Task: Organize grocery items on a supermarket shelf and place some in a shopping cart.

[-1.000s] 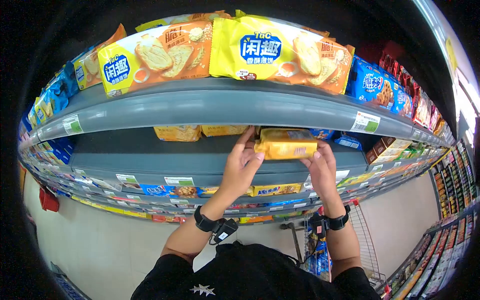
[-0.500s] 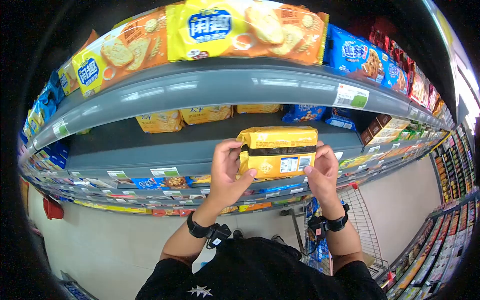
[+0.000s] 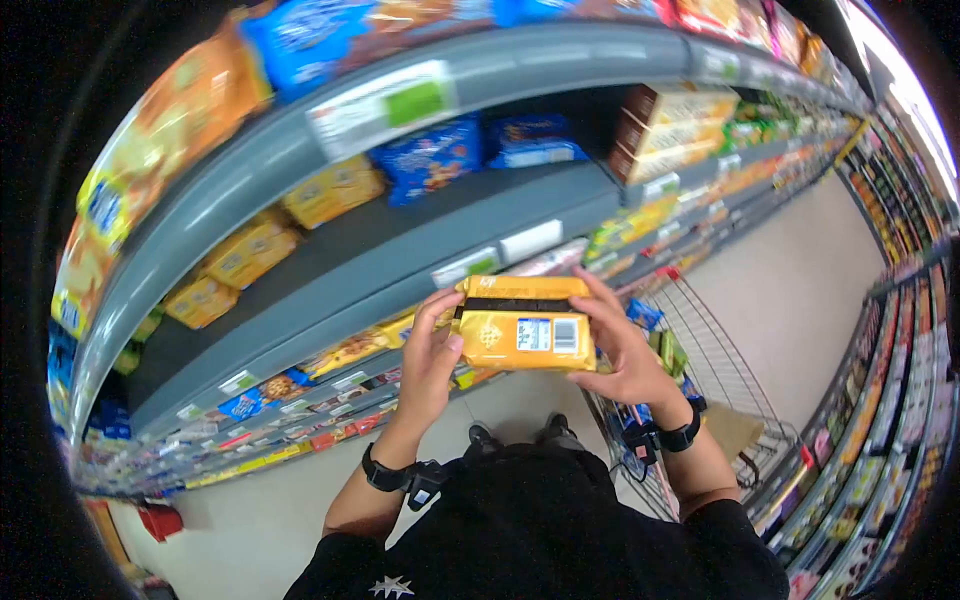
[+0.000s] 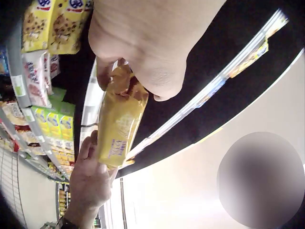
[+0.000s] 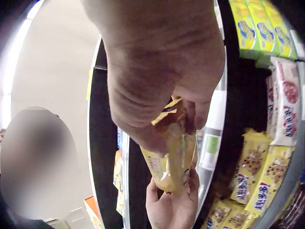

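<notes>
A yellow biscuit pack is held up between both hands in the head view, its back side with a black band, barcode and printed label facing the wearer. My left hand grips the left end, the thumb on the near face. On the other end, my right hand holds with fingers at the top and thumb at the bottom corner. The left wrist view shows the pack end-on below the near hand, and the right wrist view shows its crimped end within the right hand.
Beyond the hands a grey shelf bears yellow packs, blue packs and stacked brown boxes. A shopping cart with goods stands at the right. Down at the left is a red basket.
The pack has been drawn away from the shelf toward the wearer and tilted so its back shows. The view has turned right, bringing the cart and brown boxes nearer the middle.
</notes>
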`<action>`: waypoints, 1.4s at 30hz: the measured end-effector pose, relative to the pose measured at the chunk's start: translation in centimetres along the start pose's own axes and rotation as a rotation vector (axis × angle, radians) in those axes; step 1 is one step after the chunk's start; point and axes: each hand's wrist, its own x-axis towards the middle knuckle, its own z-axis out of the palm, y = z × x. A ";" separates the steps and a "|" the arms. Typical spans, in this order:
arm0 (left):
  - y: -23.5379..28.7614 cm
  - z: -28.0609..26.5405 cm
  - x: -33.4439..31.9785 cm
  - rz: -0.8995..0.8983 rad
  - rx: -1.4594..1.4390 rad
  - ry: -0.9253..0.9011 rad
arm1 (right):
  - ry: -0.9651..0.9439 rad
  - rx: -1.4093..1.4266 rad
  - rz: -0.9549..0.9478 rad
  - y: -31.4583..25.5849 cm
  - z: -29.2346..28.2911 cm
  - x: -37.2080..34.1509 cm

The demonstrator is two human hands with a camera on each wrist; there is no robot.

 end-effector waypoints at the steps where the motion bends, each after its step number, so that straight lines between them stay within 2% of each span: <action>1: -1.3 1.1 0.0 -0.034 0.050 -0.044 | -0.002 -0.003 0.127 0.1 -0.8 -1.8; 2: -2.8 2.3 0.0 -0.054 0.043 -0.070 | -0.007 -0.002 0.251 0.2 -1.7 -3.6; 4: -5.6 4.8 0.2 -0.218 0.010 -0.162 | 0.025 -0.043 0.309 0.7 -3.8 -6.9; 6: -7.1 8.0 0.2 -0.269 -0.024 -0.211 | 0.085 -0.081 0.375 1.0 -5.4 -10.0; 7: -7.6 9.6 0.1 -0.430 -0.101 -0.231 | 0.113 -0.453 0.363 0.9 -6.0 -11.2; 8: -8.1 11.1 0.0 -0.593 -0.175 -0.249 | 0.125 -0.447 0.371 1.7 -6.8 -12.9; 10: -10.3 13.2 -0.1 -0.625 -0.214 -0.326 | 0.306 -0.204 0.621 4.2 -8.3 -16.6; 11: -10.7 14.2 0.1 -0.730 -0.153 -0.392 | 0.420 -0.107 0.677 4.3 -8.6 -17.5; 12: -11.2 15.0 0.3 -0.832 -0.092 -0.454 | 0.424 -0.101 0.679 4.7 -9.5 -18.6; 13: -11.7 15.5 0.4 -0.775 -0.015 -0.521 | 0.470 -0.047 0.787 5.5 -10.7 -20.2; 14: -11.7 15.9 0.7 -0.777 -0.010 -0.518 | 0.511 0.009 0.892 6.2 -11.9 -21.6; 15: -11.6 16.2 1.0 -0.783 0.034 -0.596 | 0.550 0.077 1.036 6.9 -13.0 -22.9; 16: -11.4 16.6 1.2 -0.789 0.077 -0.671 | 0.542 0.081 1.037 8.2 -13.8 -24.3; 17: -11.3 16.9 1.2 -0.791 0.077 -0.659 | 0.687 0.061 0.985 10.2 -14.4 -25.7; 18: -11.2 17.3 1.2 -0.748 0.057 -0.615 | 0.827 0.039 0.931 12.4 -15.0 -27.1; 20: -10.6 17.5 0.9 -0.708 0.032 -0.543 | 0.918 -0.020 0.984 17.4 -16.8 -30.2; 21: -10.1 17.2 1.0 -0.616 0.018 -0.513 | 0.903 -0.003 1.151 17.8 -18.0 -30.6; 22: -9.4 16.9 1.2 -0.523 0.006 -0.479 | 0.871 -0.007 1.155 19.3 -18.8 -31.5; 25: -5.0 15.2 2.6 -0.385 0.132 -0.401 | 0.958 -0.221 1.003 26.3 -19.7 -34.9; 26: -3.4 14.3 3.2 -0.321 0.168 -0.366 | 0.902 -0.224 1.014 26.2 -20.0 -34.1; 28: 1.4 12.9 4.0 -0.164 0.202 -0.279 | 0.843 -0.139 1.311 25.0 -20.3 -32.3; 30: 5.9 11.4 4.5 0.102 0.196 -0.200 | 0.767 -0.148 1.289 25.4 -20.1 -31.8; 32: 11.4 10.6 3.9 0.332 0.338 -0.029 | 0.776 -0.136 1.239 28.3 -20.7 -33.3; 33: 13.5 9.2 3.8 0.476 0.366 -0.072 | 0.783 -0.130 1.211 30.3 -21.2 -34.9; 34: 15.8 8.1 3.5 0.585 0.439 -0.065 | 0.755 -0.134 1.201 29.7 -21.4 -34.5; 36: 19.3 6.5 2.3 0.694 0.606 -0.045 | 0.665 -0.043 1.446 27.9 -21.6 -33.2; 37: 20.3 6.0 1.7 0.725 0.682 -0.045 | 0.649 -0.052 1.435 27.6 -21.3 -32.7; 39: 22.8 4.5 0.6 0.740 0.827 -0.022 | 0.751 -0.081 1.448 28.0 -21.0 -33.1; 40: 23.5 3.8 0.3 0.736 0.895 -0.019 | 0.740 -0.087 1.437 29.9 -22.1 -34.7; 41: 24.0 3.4 -0.2 0.725 0.955 -0.021 | 0.574 -0.662 1.282 33.3 -24.2 -36.5; 42: 24.3 2.9 -0.5 0.710 1.014 -0.022 | 0.381 -1.203 1.049 31.8 -22.9 -33.2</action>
